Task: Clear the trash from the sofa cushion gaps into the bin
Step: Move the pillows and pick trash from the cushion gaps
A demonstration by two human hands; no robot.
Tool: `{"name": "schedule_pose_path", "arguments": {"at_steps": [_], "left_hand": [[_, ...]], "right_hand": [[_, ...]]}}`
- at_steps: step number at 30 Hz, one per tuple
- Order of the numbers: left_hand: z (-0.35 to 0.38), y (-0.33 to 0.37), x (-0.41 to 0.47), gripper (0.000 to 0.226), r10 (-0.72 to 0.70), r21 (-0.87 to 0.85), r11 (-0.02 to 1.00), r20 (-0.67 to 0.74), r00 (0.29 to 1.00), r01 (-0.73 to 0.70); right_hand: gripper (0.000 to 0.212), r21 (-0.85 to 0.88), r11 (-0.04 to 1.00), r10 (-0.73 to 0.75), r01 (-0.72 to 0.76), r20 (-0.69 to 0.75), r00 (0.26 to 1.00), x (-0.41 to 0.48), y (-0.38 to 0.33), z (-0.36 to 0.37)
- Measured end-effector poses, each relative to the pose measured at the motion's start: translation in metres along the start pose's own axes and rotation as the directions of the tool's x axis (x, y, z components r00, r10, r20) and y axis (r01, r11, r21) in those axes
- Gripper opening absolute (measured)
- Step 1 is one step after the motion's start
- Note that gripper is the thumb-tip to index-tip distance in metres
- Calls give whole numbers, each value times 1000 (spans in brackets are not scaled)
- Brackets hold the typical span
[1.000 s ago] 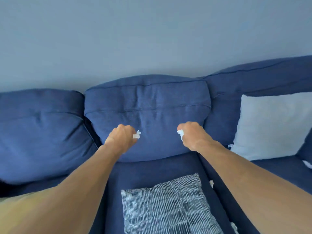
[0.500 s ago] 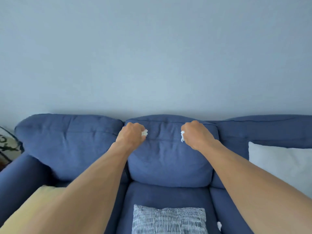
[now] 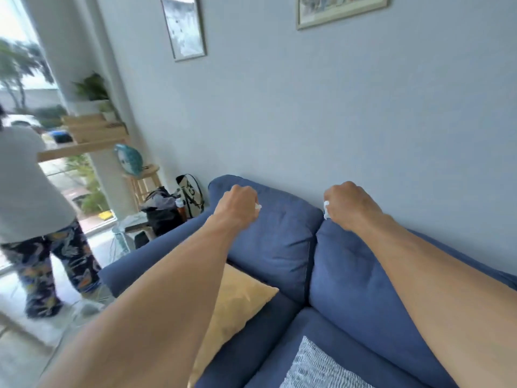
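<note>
Both my arms reach out over the blue sofa (image 3: 282,247). My left hand (image 3: 237,206) is a fist gripping a scrap of white paper trash (image 3: 258,207) that pokes out at its right side. My right hand (image 3: 348,204) is also a fist, holding another white paper scrap (image 3: 326,210) that sticks out on its left. Both fists hang above the tops of the back cushions, apart from the fabric. No bin shows in this view.
A yellow cushion (image 3: 237,298) and a striped blue-white cushion (image 3: 316,368) lie on the seat. A person (image 3: 30,214) in patterned trousers stands at the left by the window. Bags (image 3: 165,211), a wooden stool (image 3: 142,180) and a glass table (image 3: 123,233) sit past the sofa arm.
My view has swung up and to the left, bringing the sofa's left end, the room and the person into sight. Both fists keep their paper scraps and have spread a little wider.
</note>
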State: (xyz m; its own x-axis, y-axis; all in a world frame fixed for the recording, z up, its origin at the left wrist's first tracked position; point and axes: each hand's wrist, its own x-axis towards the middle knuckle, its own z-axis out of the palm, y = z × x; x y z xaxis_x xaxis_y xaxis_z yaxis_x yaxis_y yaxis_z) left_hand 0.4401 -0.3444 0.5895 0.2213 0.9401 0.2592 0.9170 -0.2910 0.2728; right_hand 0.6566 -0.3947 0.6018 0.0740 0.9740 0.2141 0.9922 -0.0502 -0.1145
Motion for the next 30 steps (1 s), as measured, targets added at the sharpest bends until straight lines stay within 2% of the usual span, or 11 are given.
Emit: {"name": "schedule_pose_path", "arguments": {"at_steps": [3, 6, 9, 14, 16, 19, 25, 30], "left_hand": [[-36, -56, -25, 22, -93, 40, 995, -66, 993, 96], [-62, -108, -50, 30, -161, 52, 984, -117, 980, 168], [-89, -163, -86, 27, -247, 56, 964, -163, 955, 258], [-139, -250, -150, 21, -368, 105, 911, -221, 903, 398], [-157, -286, -180, 21, -423, 94, 884, -260, 868, 458], [-179, -329, -224, 22, -512, 78, 828, -301, 804, 556], [-205, -398, -289, 17, -625, 60, 730, -344, 701, 681], [-205, -445, -310, 21, -686, 17, 670, -367, 628, 742]], "right_hand": [[5, 43, 992, -123, 123, 10, 992, 12, -65, 2], [10, 56, 975, -215, 213, 23, 976, 17, -122, 7], [16, 23, 943, -331, 331, 22, 943, 15, -188, 11], [18, -27, 848, -530, 530, -9, 848, -1, -302, 24], [23, -4, 821, -571, 571, -48, 820, -15, -349, 31], [26, -31, 738, -675, 674, -73, 735, -29, -414, 46], [20, 36, 619, -781, 784, -73, 620, -50, -521, 63], [22, 125, 580, -803, 805, -76, 591, -56, -573, 81]]}}
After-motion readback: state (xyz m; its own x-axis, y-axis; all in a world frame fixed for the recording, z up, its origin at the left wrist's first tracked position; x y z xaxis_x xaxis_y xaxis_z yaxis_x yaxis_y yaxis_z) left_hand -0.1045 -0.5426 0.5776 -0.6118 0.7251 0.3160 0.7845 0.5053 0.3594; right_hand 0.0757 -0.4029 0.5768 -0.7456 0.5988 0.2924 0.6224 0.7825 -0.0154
